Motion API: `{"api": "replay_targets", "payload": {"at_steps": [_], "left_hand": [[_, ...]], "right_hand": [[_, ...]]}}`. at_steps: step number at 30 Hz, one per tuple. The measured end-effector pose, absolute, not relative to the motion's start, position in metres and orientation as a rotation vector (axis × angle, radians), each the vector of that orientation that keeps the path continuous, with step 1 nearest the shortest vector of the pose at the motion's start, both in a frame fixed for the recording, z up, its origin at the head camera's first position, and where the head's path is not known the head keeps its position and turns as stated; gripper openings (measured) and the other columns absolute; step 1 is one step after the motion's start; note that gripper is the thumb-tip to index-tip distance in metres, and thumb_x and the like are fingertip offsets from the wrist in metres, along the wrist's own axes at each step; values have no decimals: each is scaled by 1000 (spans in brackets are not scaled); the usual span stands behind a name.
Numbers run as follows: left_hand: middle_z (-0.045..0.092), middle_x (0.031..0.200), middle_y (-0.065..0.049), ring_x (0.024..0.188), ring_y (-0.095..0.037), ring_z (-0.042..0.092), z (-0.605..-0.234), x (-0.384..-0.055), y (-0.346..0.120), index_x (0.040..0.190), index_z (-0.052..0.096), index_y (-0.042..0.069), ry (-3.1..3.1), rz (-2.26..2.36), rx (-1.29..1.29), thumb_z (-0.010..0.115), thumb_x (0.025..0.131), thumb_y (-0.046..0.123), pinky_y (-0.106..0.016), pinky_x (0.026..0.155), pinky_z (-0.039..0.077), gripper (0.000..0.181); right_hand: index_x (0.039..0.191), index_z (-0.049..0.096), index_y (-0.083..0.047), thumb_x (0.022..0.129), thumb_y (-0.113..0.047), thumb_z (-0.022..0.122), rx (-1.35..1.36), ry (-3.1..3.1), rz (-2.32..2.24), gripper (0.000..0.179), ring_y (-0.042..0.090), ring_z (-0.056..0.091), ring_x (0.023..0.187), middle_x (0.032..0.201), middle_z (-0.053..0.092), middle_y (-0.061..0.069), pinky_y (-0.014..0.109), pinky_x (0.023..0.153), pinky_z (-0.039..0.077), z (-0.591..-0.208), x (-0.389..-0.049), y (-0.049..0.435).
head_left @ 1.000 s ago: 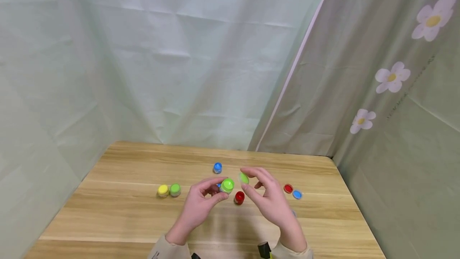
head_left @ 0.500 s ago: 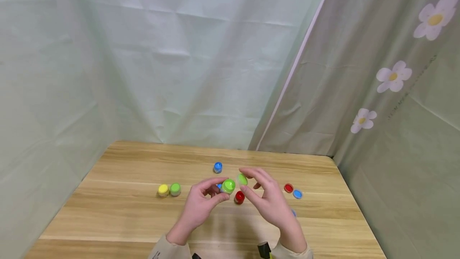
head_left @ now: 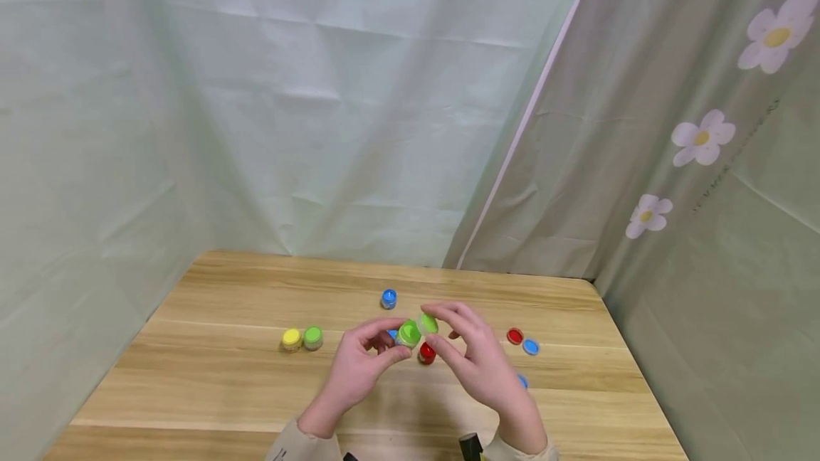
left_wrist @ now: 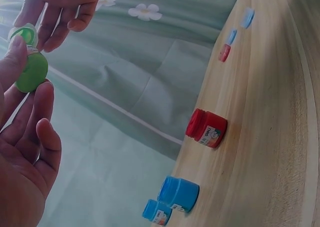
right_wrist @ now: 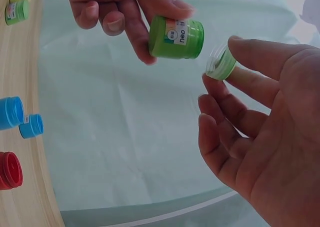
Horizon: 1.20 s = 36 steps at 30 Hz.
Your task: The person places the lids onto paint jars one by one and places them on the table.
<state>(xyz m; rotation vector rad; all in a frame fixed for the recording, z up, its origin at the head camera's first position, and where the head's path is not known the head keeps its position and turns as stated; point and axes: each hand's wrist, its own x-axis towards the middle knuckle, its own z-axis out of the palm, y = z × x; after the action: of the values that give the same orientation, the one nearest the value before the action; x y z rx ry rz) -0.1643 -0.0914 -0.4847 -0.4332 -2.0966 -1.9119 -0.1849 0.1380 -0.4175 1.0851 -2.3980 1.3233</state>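
Observation:
Between thumb and fingers, my left hand point(head_left: 359, 361) holds a small green paint jar point(right_wrist: 176, 38), its uncapped mouth facing the right hand. A light green screw lid point(right_wrist: 223, 63) is pinched by my right hand point(head_left: 475, 356), tilted with its hollow side toward the jar. In the right wrist view a narrow gap separates lid and jar mouth. Both are held above the table. Below them on the table stands an uncapped red paint jar point(head_left: 426, 353). A blue paint jar point(left_wrist: 180, 194) is mostly hidden behind the left hand in the head view.
Another uncapped blue jar point(head_left: 389, 299) stands farther back. At left are a yellow-lidded jar point(head_left: 291, 338) and a green-lidded jar point(head_left: 313, 337). A red lid point(head_left: 515, 336) and a blue lid point(head_left: 531, 347) lie at right; another blue lid point(head_left: 523, 380) is partly behind the right wrist.
The right hand has brought the green lid left and slightly down, closer to the jar. My left hand has shifted the jar slightly right. Things on the table have not moved.

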Motion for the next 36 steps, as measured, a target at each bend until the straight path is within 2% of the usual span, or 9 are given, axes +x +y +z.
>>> {"api": "replay_targets", "payload": {"at_steps": [4,12,17,20,24,29,36], "left_hand": [[70,89,1,75,-9,62,-485,-164,-91,123,79,7,-2101,-1901,-448,87,89,5,-24,68,53,35],[70,91,-15,76,-9,62,-484,-164,-91,122,79,7,-2110,-1919,-442,87,90,6,-23,69,52,34],[71,90,-5,76,-9,63,-484,-164,-91,122,79,7,-2112,-1902,-438,87,89,6,-24,68,53,34],[70,91,-6,76,-9,63,-484,-164,-91,123,79,7,-2115,-1899,-442,87,90,7,-24,69,53,34],[70,92,-10,76,-10,63,-483,-163,-90,124,79,8,-2124,-1900,-447,86,91,8,-24,69,53,34],[69,92,1,77,-10,63,-482,-162,-89,126,78,8,-2114,-1903,-453,84,92,7,-24,69,53,34],[69,96,1,80,-10,63,-481,-162,-89,128,77,11,-2129,-1901,-450,83,93,8,-23,70,53,36]], "right_hand": [[145,66,-19,106,-17,69,1149,-2386,1286,39,19,61,119,137,65,-4,37,87,56,-418,-185,136],[147,65,-19,106,-15,70,1174,-2391,1242,41,19,57,121,138,64,-4,41,87,57,-419,-185,135],[147,65,-20,106,-17,70,1146,-2418,1248,42,22,59,122,140,62,-8,41,89,58,-418,-184,137],[147,64,-21,106,-17,70,1149,-2416,1244,42,22,59,122,140,62,-8,40,88,57,-417,-183,137],[146,64,-22,106,-19,70,1138,-2417,1248,41,16,57,124,140,62,-9,36,89,56,-417,-183,138],[145,65,-23,106,-19,71,1090,-2403,1257,40,16,60,125,140,63,-8,37,89,56,-418,-183,140],[144,65,-22,105,-17,72,1058,-2381,1248,40,19,62,123,139,65,-6,36,88,56,-417,-185,142]]}}
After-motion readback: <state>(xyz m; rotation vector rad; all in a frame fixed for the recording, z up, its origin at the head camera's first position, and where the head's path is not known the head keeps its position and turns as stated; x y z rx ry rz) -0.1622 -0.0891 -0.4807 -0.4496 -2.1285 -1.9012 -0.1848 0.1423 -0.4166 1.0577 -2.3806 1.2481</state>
